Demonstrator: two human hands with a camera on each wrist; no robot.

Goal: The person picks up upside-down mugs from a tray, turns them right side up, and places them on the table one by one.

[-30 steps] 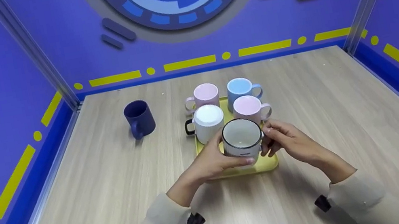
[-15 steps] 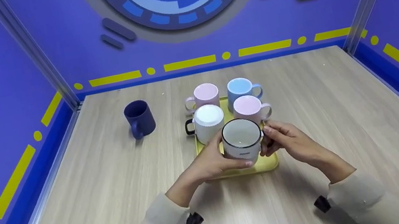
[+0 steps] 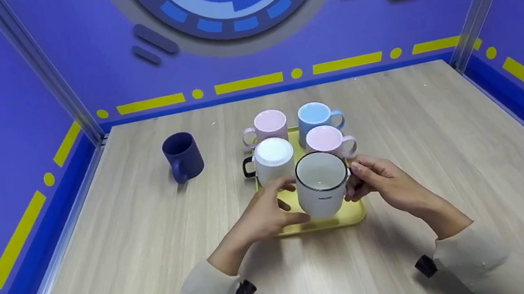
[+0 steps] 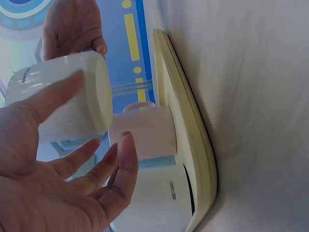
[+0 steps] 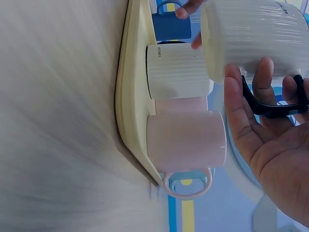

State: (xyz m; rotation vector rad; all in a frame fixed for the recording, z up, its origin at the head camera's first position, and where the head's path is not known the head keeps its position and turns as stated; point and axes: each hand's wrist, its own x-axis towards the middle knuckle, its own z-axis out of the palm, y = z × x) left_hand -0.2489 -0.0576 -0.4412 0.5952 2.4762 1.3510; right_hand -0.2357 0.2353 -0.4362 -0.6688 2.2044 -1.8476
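Observation:
A white ribbed mug (image 3: 324, 200) with a black rim stays raised over the front of the yellow tray (image 3: 352, 217), its opening up. My right hand (image 3: 384, 183) holds it by the black handle (image 5: 275, 110), fingers curled through and around the loop in the right wrist view. At the mug's left side my left hand (image 3: 265, 213) has its fingers spread and grips nothing; in the left wrist view its thumb (image 4: 60, 94) overlaps the mug, contact unclear. Behind, on the tray, another white mug (image 3: 274, 163) stands upside down beside a pink mug (image 3: 324, 141).
Farther back on the tray are a second pink mug (image 3: 270, 123) and a light blue mug (image 3: 314, 119). A dark blue mug (image 3: 184, 155) stands apart on the wooden table (image 3: 147, 232), to the left. Blue panels (image 3: 79, 55) border the table's back and sides.
My left hand has loosened from the mug and drawn left, its fingers spreading. The mug, in my right hand, has shifted slightly right and up in the head view.

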